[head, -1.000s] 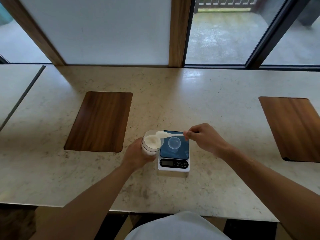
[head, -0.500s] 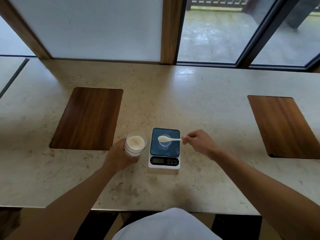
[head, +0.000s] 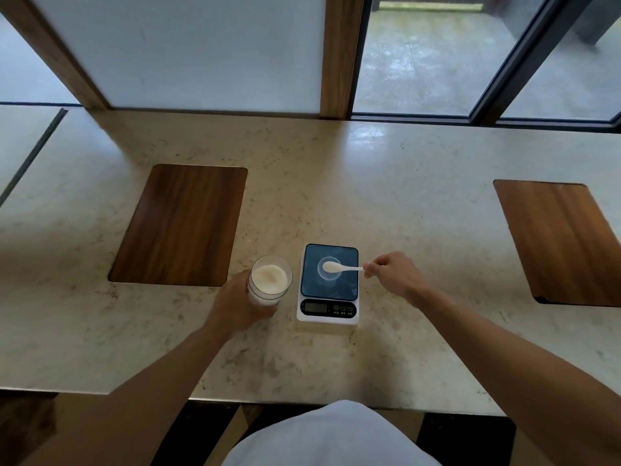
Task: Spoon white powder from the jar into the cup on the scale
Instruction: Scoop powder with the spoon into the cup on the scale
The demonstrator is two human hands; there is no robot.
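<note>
A clear jar [head: 270,280] of white powder stands on the stone counter, left of the scale, and my left hand [head: 239,304] grips its side. The white scale [head: 328,284] has a dark blue platform and a small clear cup [head: 327,273] stands on it. My right hand [head: 393,274] pinches the handle of a white spoon [head: 337,267]. The spoon's bowl, heaped with powder, hovers level right above the cup's mouth.
Two dark wooden panels are inset in the counter, one [head: 183,225] behind the jar at left, one [head: 564,240] at far right. Windows and a wooden post rise behind the counter. The counter's front edge [head: 302,400] runs just before my body.
The spoon has travelled right from the jar's mouth to above the cup on the scale. My left hand has kept hold of the jar.
</note>
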